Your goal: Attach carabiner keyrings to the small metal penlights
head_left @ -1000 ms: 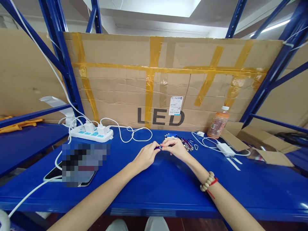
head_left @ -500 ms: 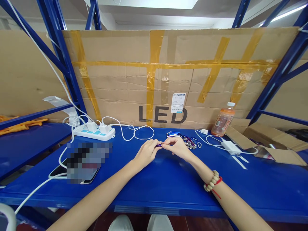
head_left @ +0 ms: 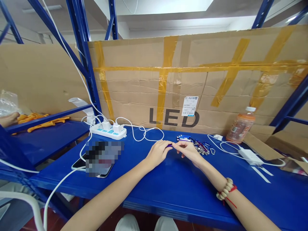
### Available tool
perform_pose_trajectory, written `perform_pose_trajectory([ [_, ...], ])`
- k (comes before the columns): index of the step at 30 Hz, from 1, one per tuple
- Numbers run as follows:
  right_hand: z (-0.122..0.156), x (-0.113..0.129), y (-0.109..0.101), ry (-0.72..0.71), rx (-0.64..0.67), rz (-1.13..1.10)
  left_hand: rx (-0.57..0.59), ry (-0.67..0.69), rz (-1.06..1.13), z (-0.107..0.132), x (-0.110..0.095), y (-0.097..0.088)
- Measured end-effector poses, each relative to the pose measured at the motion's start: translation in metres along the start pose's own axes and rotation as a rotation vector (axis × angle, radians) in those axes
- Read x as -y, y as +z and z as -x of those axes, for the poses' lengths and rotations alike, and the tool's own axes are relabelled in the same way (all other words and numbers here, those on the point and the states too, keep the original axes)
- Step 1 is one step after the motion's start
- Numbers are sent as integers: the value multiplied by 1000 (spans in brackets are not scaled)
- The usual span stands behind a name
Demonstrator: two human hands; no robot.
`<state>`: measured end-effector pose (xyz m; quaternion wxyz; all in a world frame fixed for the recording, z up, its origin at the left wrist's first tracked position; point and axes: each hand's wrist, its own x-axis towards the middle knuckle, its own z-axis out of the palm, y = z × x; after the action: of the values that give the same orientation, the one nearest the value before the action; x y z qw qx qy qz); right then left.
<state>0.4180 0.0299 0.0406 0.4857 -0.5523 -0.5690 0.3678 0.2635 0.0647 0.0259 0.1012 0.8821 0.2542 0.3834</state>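
My left hand (head_left: pixel 158 154) is closed on a small dark purple metallic tube (head_left: pixel 169 145), with only a short length showing. My right hand (head_left: pixel 189 152) pinches at the tube's right end, thumb and forefinger together; what lies inside the pinch is too small to make out. Just behind my right hand is a pile of small carabiner clips (head_left: pixel 202 147) in metallic colours. Beside the pile lie several blue metallic tubes (head_left: pixel 184 138). A beaded bracelet with a red cord (head_left: pixel 225 190) circles my right wrist.
On the blue table (head_left: pixel 154 189), a white power strip (head_left: pixel 110 131) and a phone-like device (head_left: pixel 103 160), partly pixelated, lie left. A drink bottle (head_left: pixel 241 125), white adapter (head_left: pixel 250 156) and open carton (head_left: pixel 284 141) stand right. Another person's hand (head_left: pixel 9 120) is near orange items (head_left: pixel 48 122).
The view has swung left, so the scene sits farther right. Another person's hand and clear plastic now show at the left edge. My hands stay together at the tube.
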Motion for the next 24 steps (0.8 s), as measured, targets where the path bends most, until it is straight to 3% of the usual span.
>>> perform_pose_trajectory([
  [6,-6,-4,-4,-91,-76,24,-31,-127,-3,-1,-1,2],
  [10,-6,-5,-9,-157,-31,29,-16,-183,1,-2,0,0],
  [24,-8,-9,-13,-292,99,13,65,-119,11,-2,0,0],
])
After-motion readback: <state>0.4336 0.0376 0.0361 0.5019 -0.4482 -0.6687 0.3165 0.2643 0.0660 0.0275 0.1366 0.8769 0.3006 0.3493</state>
